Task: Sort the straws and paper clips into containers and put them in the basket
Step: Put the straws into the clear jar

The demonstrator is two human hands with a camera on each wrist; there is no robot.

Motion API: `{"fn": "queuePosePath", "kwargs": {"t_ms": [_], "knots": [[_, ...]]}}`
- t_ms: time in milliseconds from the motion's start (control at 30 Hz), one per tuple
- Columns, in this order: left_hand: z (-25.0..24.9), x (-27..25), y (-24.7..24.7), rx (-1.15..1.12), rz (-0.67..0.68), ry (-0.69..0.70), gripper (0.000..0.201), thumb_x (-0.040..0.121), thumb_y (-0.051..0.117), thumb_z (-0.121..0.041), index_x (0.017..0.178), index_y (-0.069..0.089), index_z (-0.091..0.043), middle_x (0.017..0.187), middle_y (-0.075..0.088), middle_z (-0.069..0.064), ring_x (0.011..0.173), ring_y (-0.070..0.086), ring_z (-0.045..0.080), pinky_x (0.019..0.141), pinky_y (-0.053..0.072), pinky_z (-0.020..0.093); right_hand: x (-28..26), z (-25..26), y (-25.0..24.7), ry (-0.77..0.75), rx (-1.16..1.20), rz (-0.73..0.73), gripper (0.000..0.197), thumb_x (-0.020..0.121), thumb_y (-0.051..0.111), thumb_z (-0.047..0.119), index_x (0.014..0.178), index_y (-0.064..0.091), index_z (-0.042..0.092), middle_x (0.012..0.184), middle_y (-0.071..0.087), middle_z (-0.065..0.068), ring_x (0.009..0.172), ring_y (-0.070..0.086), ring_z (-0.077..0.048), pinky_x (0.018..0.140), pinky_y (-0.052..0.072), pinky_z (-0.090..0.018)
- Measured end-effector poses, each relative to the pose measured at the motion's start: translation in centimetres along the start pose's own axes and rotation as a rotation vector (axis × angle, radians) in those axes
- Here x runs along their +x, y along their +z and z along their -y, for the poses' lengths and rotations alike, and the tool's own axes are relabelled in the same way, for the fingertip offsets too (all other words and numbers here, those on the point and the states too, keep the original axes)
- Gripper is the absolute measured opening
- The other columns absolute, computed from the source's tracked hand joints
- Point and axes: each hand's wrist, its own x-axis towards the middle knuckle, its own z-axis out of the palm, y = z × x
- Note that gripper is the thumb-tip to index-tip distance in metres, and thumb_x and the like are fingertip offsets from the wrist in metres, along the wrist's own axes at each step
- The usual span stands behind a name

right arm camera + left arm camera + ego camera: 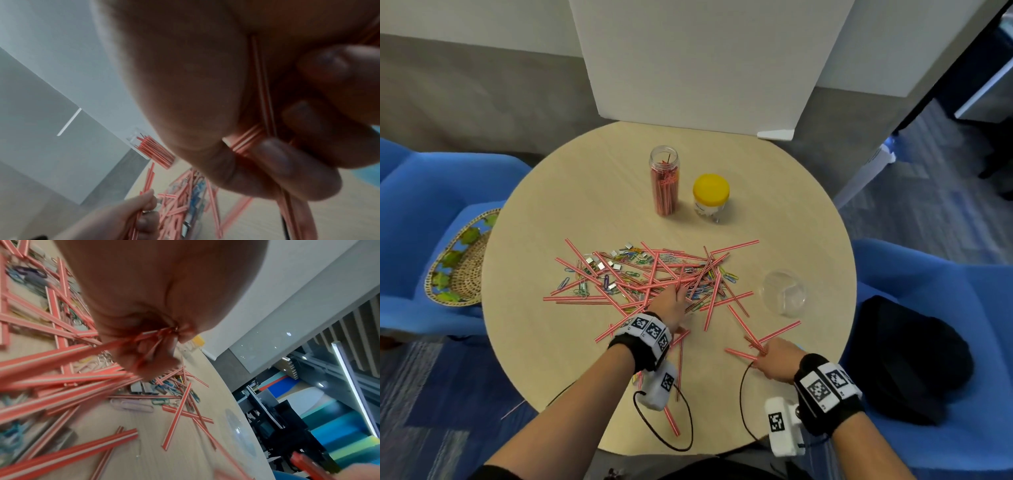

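Dozens of red-and-white straws [654, 284] lie crisscrossed over a scatter of coloured paper clips [606, 281] in the middle of the round table [551, 205], a little below the centre of the head view. The left hand [671, 303] reaches into the near edge of that pile, and the left wrist view shows its fingers curled round a few straws, gripping them. Lower right in the head view, the right hand [774, 359] sits near the table's near edge, its fingers closed on a small bunch of straws whose ends stick out toward the pile; the right wrist view shows the straws pinched between thumb and fingers.

Above the pile, toward the top of the table, stands a tall clear jar [663, 181], open and packed with upright straws. Just to its right is a small container with a yellow lid [711, 195]. A clear lid [785, 293] lies flat at the right of the pile. The woven basket [460, 260] rests on a blue chair [410, 212] at the left edge.
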Motion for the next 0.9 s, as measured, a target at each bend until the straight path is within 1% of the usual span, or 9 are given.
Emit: {"fn": "queuePosePath", "kwargs": {"t_ms": [100, 200, 267, 400, 533, 633, 700, 800, 900], "knots": [[0.4, 0.1, -0.7, 0.010, -0.046, 0.018, 0.044, 0.105, 0.027, -0.036, 0.117, 0.049, 0.001, 0.102, 0.060, 0.020, 0.088, 0.061, 0.036, 0.076, 0.048, 0.035, -1.1, 0.5, -1.1, -0.034, 0.107, 0.041, 0.017, 0.096, 0.052, 0.025, 0.095, 0.062, 0.011, 0.063, 0.044, 0.001, 0.052, 0.039, -0.012, 0.047, 0.028, -0.020], [0.7, -0.3, -1.4, 0.079, -0.071, 0.045, 0.043, 0.106, 0.027, -0.034, 0.122, 0.050, -0.002, 0.110, 0.061, 0.016, 0.102, 0.059, 0.033, 0.090, 0.046, 0.038, -1.4, 1.2, -1.9, -0.114, 0.135, 0.052, 0.022, 0.097, 0.055, 0.033, 0.090, 0.060, 0.012, 0.058, 0.038, 0.003, 0.045, 0.033, -0.009, 0.044, 0.028, -0.020], [0.9, -0.6, -2.0, 0.136, -0.073, 0.060, 0.039, 0.106, 0.028, -0.032, 0.126, 0.049, -0.005, 0.113, 0.061, 0.013, 0.103, 0.059, 0.032, 0.092, 0.045, 0.038, -1.3, 1.7, -2.2, -0.145, 0.121, 0.076, 0.023, 0.096, 0.056, 0.033, 0.089, 0.062, 0.012, 0.057, 0.037, 0.003, 0.045, 0.033, -0.011, 0.046, 0.029, -0.022], [1.5, -1.6, -3.6, 0.235, -0.022, 0.027, 0.030, 0.105, 0.029, -0.024, 0.096, 0.055, -0.013, 0.082, 0.055, 0.001, 0.074, 0.051, 0.019, 0.074, 0.045, 0.031, -2.2, 2.5, -2.2, -0.186, 0.290, 0.217, 0.022, 0.099, 0.048, 0.021, 0.094, 0.067, 0.011, 0.054, 0.038, 0.005, 0.042, 0.035, -0.010, 0.043, 0.030, -0.021], [3.2, -2.3, -5.2, 0.399, 0.030, -0.097, 0.033, 0.104, 0.035, -0.030, 0.094, 0.059, -0.009, 0.078, 0.056, 0.003, 0.069, 0.052, 0.019, 0.065, 0.045, 0.030, -3.3, 3.0, -3.3, -0.271, 0.560, 0.372, 0.021, 0.105, 0.039, 0.021, 0.097, 0.055, 0.010, 0.058, 0.036, 0.005, 0.043, 0.031, -0.008, 0.043, 0.021, -0.021], [5.2, -3.3, -6.4, 0.594, -0.013, -0.234, 0.041, 0.094, 0.054, -0.044, 0.069, 0.050, -0.013, 0.063, 0.051, -0.001, 0.060, 0.051, 0.017, 0.056, 0.043, 0.027, -3.4, 3.6, -4.2, -0.131, 0.231, 0.191, 0.021, 0.102, 0.039, 0.023, 0.092, 0.054, 0.012, 0.060, 0.039, 0.002, 0.046, 0.035, -0.012, 0.042, 0.027, -0.021], [6.3, -4.3, -6.6, 0.672, 0.035, -0.319, 0.042, 0.086, 0.066, -0.049, 0.070, 0.051, -0.013, 0.065, 0.053, -0.002, 0.064, 0.055, 0.017, 0.057, 0.045, 0.026, -2.7, 3.6, -4.1, -0.110, -0.017, 0.023, 0.027, 0.103, 0.036, 0.027, 0.092, 0.054, 0.010, 0.068, 0.048, -0.002, 0.060, 0.048, -0.019, 0.055, 0.042, -0.026], [8.0, -5.0, -6.1, 0.701, 0.051, -0.404, 0.035, 0.083, 0.071, -0.044, 0.073, 0.056, -0.014, 0.065, 0.055, -0.002, 0.072, 0.063, 0.018, 0.061, 0.048, 0.025, -2.6, 4.0, -3.8, -0.123, 0.014, 0.071, 0.026, 0.102, 0.035, 0.019, 0.087, 0.055, 0.012, 0.067, 0.049, -0.002, 0.053, 0.046, -0.015, 0.051, 0.041, -0.026], [9.4, -5.3, -5.9, 0.650, -0.002, -0.460, 0.032, 0.086, 0.068, -0.033, 0.066, 0.052, -0.015, 0.063, 0.055, -0.002, 0.068, 0.061, 0.018, 0.058, 0.046, 0.024, -4.1, 5.7, -4.7, -0.237, -0.201, 0.013, 0.026, 0.103, 0.037, 0.018, 0.093, 0.062, 0.022, 0.077, 0.050, 0.007, 0.068, 0.050, -0.011, 0.063, 0.040, -0.022]]}}
